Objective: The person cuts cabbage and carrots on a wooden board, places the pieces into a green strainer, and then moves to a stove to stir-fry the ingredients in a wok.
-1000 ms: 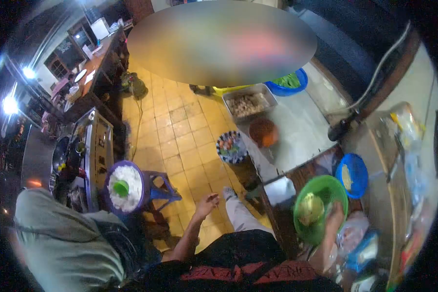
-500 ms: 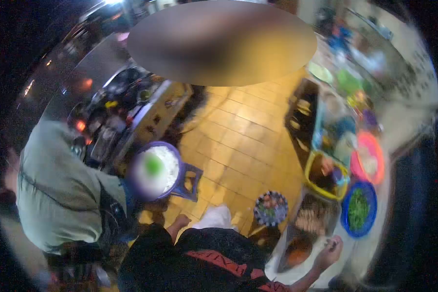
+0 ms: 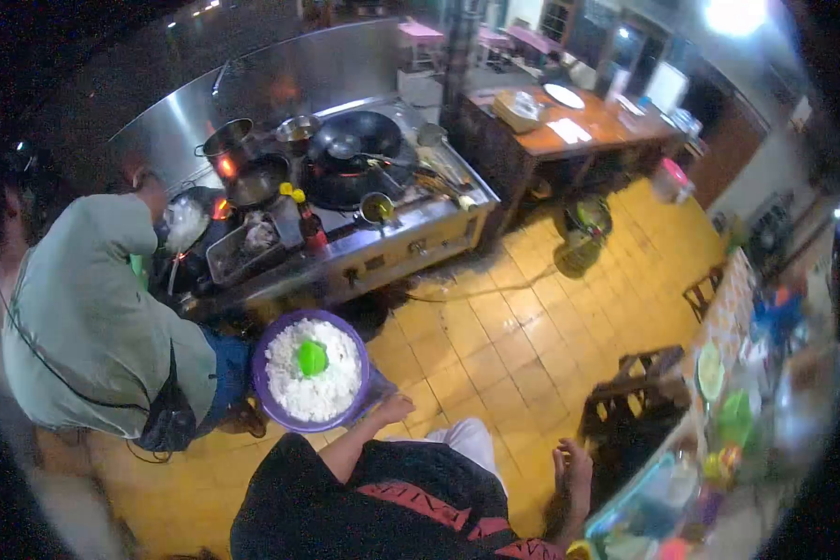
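My left hand hangs in front of my body, just right of a purple basin. Its fingers look loosely curled together, with nothing visible in them. White rice fills the basin, and a bright green scoop or bowl lies on top. My right hand is held out over the floor, left of the cluttered counter. Its fingers are bent but apart, and I see nothing in them.
A person in a grey-green shirt stands at the left, at a stove with woks, pots and a sauce bottle. Beyond is a wooden table. Dark crates or stools stand near the right counter. A bucket sits on the tiled floor.
The view has swung left toward the stove and the basin. My right hand has come away from the food trays on the right counter. My left hand is now closer to the basin.
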A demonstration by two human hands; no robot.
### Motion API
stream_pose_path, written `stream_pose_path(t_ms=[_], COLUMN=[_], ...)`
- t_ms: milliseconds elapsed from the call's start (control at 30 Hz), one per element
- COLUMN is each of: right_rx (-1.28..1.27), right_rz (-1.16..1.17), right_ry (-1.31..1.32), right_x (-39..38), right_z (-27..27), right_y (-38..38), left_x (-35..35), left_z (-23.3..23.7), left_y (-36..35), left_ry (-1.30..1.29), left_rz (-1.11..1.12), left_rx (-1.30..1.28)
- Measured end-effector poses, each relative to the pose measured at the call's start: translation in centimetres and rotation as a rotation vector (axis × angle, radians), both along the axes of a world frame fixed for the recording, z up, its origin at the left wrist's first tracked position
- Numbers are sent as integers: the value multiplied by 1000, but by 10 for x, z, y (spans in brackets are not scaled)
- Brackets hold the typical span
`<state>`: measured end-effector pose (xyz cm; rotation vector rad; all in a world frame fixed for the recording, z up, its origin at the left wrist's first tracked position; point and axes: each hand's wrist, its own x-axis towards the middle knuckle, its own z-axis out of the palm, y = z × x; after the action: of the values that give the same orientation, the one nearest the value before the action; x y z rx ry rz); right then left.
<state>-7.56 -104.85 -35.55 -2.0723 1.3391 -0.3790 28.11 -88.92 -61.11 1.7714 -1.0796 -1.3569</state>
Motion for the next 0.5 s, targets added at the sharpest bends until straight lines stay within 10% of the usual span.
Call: stream_pose_path(t_ms=[267, 367, 500], right_rx=[88, -241, -339], right_rz=[430, 731, 828], right_ry=[-197, -279, -289], right_x=[198, 326, 517], right_z=[-32, -52, -51], right_y=[-210, -289, -341], left_x=[102, 138, 177], left_z=[43, 55, 83], left_y=[-154, -190, -200], left_ry=[214, 302, -29], left_rz=[700, 850, 936], left_rx=[-51, -94, 56])
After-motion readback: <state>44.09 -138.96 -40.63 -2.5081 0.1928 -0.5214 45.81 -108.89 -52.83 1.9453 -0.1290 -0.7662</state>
